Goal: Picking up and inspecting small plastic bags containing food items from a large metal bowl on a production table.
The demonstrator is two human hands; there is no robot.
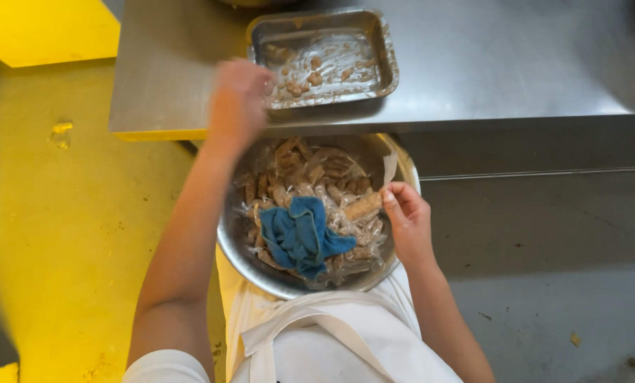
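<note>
Right hand [407, 218] pinching a wrapped brown stick [363, 206] over the steel bowl [261, 273], blue cloth [302, 237] just beside the grip on more wrapped sticks, left hand [238, 99] blurred at the tray [385, 53] edge, grip unclear

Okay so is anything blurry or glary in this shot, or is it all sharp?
Head view: the left hand is smeared by motion blur at the metal tray; the right hand, blue cloth and steel bowl are sharper; soft glare lies on the steel table and the plastic wrap glints.
</note>
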